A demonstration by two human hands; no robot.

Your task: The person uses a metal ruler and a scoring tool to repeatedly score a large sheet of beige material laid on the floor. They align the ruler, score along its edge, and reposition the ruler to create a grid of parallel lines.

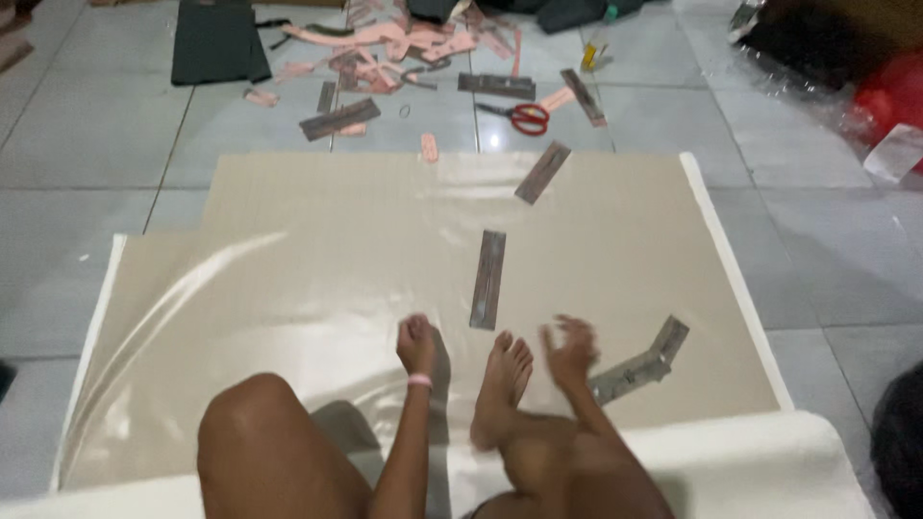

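Strip [487, 280] lies lengthwise near-to-far, just beyond both hands; left hand [416, 344] fisted, nearer; right hand [569, 351] blurred, fingers spread.

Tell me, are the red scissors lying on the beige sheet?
No, the red-handled scissors lie on the grey floor tiles beyond the far edge of the beige sheet.

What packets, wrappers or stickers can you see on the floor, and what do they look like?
Small yellow packet: top, on the tiles beyond the red scissors; yellow, blurry.
Clear crinkly plastic wrap: top right corner, over something dark.
White wrapped piece: right edge, below a red thing.
No screens or signs.
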